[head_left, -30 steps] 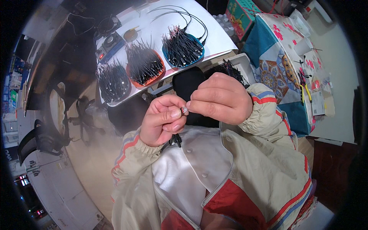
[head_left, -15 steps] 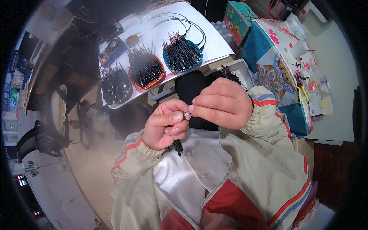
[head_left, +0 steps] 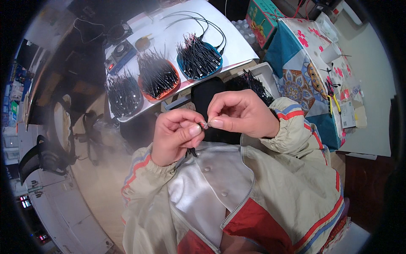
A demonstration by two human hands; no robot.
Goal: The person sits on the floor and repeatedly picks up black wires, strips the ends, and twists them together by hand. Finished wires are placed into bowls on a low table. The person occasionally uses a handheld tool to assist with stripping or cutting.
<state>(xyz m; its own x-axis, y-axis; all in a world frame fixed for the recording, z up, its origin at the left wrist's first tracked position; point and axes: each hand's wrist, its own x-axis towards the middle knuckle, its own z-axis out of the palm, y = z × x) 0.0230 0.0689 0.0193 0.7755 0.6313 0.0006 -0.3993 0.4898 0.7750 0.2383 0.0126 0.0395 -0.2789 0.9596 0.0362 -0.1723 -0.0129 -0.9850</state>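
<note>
In front of my chest, my left hand is closed around a few short black cables. Their dark lower ends hang out beneath the palm. Small bare wire tips poke out between its thumb and forefinger. My right hand pinches at those tips with thumb and forefinger, the two hands' fingertips almost meeting. What exactly the right fingertips grip is too small to tell.
On the white table ahead stand a teal basket, an orange basket and a greyish container, all full of black cables. More cables fill a white bin. Yellow-handled pliers lie on the patterned cloth at right.
My right hand has turned so that its thumb and forefinger show, closing on the wire tips. The left hand has shifted slightly left, and fewer cable ends show below it.
</note>
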